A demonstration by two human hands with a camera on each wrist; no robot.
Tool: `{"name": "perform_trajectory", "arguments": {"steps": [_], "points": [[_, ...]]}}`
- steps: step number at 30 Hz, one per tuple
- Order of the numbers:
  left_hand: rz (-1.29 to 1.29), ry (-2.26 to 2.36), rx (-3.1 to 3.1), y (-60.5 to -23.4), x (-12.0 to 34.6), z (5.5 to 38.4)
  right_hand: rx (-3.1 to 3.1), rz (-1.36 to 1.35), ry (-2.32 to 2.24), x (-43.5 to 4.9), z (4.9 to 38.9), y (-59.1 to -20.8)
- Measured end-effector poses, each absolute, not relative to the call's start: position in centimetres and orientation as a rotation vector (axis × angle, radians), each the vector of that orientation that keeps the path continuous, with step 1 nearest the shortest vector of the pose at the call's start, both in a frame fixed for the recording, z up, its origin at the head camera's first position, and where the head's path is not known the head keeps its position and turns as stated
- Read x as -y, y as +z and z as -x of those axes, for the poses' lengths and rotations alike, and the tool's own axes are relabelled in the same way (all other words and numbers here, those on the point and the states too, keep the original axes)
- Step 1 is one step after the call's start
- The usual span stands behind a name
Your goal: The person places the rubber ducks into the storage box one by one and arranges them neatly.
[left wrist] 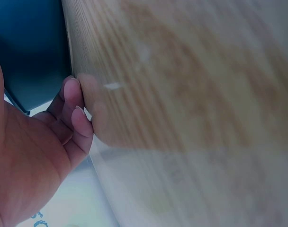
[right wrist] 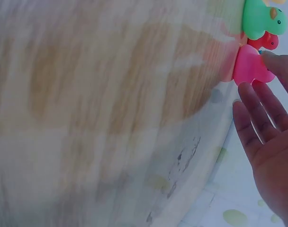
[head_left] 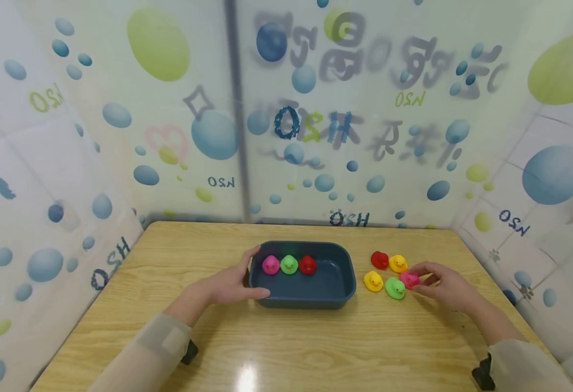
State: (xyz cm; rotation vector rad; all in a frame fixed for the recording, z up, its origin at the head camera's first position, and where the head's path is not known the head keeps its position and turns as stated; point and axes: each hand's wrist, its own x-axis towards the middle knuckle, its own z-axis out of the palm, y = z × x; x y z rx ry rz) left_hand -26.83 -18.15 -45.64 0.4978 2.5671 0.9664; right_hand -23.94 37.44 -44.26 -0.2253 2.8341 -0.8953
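A dark blue plastic bin stands on the table with a pink rubber duck, a green duck and a red duck in a row inside. My left hand holds the bin's left end, thumb over the near rim and index finger at the far corner. To the right of the bin, my right hand pinches another pink rubber duck between thumb and fingers. In the right wrist view, the thumb and fingertips lie against this pink duck, which sits at the table surface.
Beside the pinched duck sit a green duck, two yellow ducks, one nearer and one farther, and a red duck. The wooden table is walled on its far side and both flanks by printed panels.
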Motion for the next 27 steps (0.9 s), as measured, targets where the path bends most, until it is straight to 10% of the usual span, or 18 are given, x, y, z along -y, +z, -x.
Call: {"name": "perform_trajectory", "arguments": {"steps": [27], "points": [[-0.489, 0.93, -2.587, -45.6, 18.2, 26.7, -2.896, 0.239, -0.815, -38.4, 23.0, -44.4]]}}
